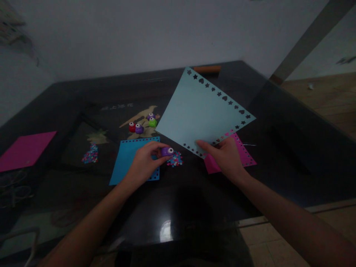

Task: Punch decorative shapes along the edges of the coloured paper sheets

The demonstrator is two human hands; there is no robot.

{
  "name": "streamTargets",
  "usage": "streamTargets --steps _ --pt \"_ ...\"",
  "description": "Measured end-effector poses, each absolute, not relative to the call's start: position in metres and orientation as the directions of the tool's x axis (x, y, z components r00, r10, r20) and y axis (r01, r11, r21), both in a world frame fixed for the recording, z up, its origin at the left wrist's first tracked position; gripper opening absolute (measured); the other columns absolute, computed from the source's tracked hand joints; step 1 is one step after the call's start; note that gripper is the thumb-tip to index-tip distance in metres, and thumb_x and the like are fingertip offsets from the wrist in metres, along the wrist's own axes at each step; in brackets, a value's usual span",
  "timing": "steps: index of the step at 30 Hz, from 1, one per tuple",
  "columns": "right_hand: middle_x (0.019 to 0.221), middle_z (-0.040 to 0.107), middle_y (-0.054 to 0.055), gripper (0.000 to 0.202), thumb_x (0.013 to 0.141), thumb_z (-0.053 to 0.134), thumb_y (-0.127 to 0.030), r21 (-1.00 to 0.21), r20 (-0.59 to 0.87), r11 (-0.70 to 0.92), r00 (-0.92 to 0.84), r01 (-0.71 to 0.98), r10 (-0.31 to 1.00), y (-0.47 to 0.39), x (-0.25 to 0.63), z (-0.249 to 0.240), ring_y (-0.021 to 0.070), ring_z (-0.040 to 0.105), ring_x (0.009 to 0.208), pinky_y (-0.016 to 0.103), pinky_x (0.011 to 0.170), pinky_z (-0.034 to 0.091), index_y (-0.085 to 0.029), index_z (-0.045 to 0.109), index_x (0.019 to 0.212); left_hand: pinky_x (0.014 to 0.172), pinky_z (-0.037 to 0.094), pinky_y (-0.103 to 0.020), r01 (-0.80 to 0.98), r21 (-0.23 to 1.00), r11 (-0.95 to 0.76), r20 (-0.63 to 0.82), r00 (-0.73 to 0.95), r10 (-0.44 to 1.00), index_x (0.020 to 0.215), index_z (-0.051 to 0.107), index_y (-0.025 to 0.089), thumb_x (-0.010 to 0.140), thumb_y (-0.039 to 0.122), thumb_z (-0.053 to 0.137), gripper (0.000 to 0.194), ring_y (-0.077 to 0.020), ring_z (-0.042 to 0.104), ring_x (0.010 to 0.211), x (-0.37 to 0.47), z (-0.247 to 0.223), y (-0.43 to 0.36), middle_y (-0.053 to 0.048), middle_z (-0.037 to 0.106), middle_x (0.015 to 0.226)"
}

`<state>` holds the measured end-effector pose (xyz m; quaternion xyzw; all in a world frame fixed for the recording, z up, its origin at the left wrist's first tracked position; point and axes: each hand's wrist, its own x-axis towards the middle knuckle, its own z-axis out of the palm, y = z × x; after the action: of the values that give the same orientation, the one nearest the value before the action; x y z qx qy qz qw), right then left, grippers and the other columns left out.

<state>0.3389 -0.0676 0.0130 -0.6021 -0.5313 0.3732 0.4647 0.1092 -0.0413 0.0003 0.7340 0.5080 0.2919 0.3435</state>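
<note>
My left hand [146, 159] pinches a small purple craft punch [167, 151] between thumb and fingers, its white round top bearing a dark star. With thumb on top, my right hand [225, 154] grips a pale blue paper sheet [197, 115] by its near edge, holding it tilted above the table. Stars, hearts and flowers are cut along several of its edges. Below the punch lies a pile of coloured paper confetti [175, 159]. A bright blue sheet [121, 163] with punched edges lies under my left hand. Partly covered by my right hand is a pink punched sheet [246, 154].
Several more craft punches, among them a red one [132, 127] and a green one [152, 122], stand behind the blue sheet. A second confetti pile [91, 154] and another pink sheet [29, 150] lie at left. A brown roll [208, 69] rests at the dark table's [178, 200] far edge.
</note>
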Motion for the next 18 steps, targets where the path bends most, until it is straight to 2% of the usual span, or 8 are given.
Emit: streamTargets --steps 4,7,10,14,18 --pt "0.050 0.054 -0.002 0.032 0.073 0.066 -0.044 -0.943 0.047 -0.010 0.165 0.334 0.985 -0.068 0.340 0.014 0.0138 0.052 0.053 0.025 0.046 0.038 -0.018 0.057 0.056 0.080 0.044 -0.033 0.521 0.817 -0.247 0.097 0.298 0.950 0.096 0.067 0.022 0.069 0.027 0.074 0.028 -0.0193 0.058 0.084 0.110 0.002 -0.040 -0.003 0.066 0.093" --pt "0.052 0.054 -0.001 0.035 0.079 0.058 -0.047 -0.941 0.089 0.032 0.157 0.337 0.984 -0.067 0.342 0.013 0.0144 0.054 0.057 0.025 0.048 0.039 -0.019 0.057 0.058 0.084 0.042 -0.034 0.524 0.825 -0.212 0.088 0.251 0.964 0.096 0.068 0.021 0.069 0.026 0.074 0.028 -0.0209 0.059 0.088 0.111 0.004 -0.040 -0.004 0.068 0.095" --pt "0.060 0.060 0.000 0.034 0.083 0.053 -0.046 -0.942 0.145 0.092 0.147 0.322 0.978 -0.065 0.344 0.011 0.0162 0.058 0.067 0.026 0.055 0.043 -0.019 0.061 0.065 0.083 0.042 -0.033 0.510 0.838 -0.193 0.082 0.231 0.969 0.095 0.068 0.022 0.069 0.026 0.073 0.026 -0.0208 0.060 0.087 0.113 0.003 -0.041 -0.003 0.069 0.093" --pt "0.074 0.068 0.003 0.027 0.081 0.057 -0.042 -0.941 0.170 0.104 0.186 0.321 0.968 -0.060 0.347 0.011 0.0177 0.062 0.075 0.030 0.067 0.048 -0.018 0.065 0.072 0.080 0.043 -0.032 0.487 0.849 -0.203 0.090 0.245 0.965 0.096 0.067 0.023 0.070 0.028 0.072 0.027 -0.0203 0.061 0.086 0.114 0.000 -0.042 -0.002 0.069 0.091" --pt "0.090 0.072 0.006 0.024 0.074 0.064 -0.038 -0.979 0.132 0.093 0.215 0.182 0.968 -0.053 0.349 0.006 0.0209 0.065 0.083 0.035 0.073 0.051 -0.017 0.067 0.085 0.078 0.044 -0.032 0.481 0.849 -0.219 0.091 0.274 0.957 0.096 0.065 0.022 0.070 0.028 0.072 0.027 -0.0201 0.061 0.086 0.116 0.000 -0.042 -0.002 0.069 0.090"
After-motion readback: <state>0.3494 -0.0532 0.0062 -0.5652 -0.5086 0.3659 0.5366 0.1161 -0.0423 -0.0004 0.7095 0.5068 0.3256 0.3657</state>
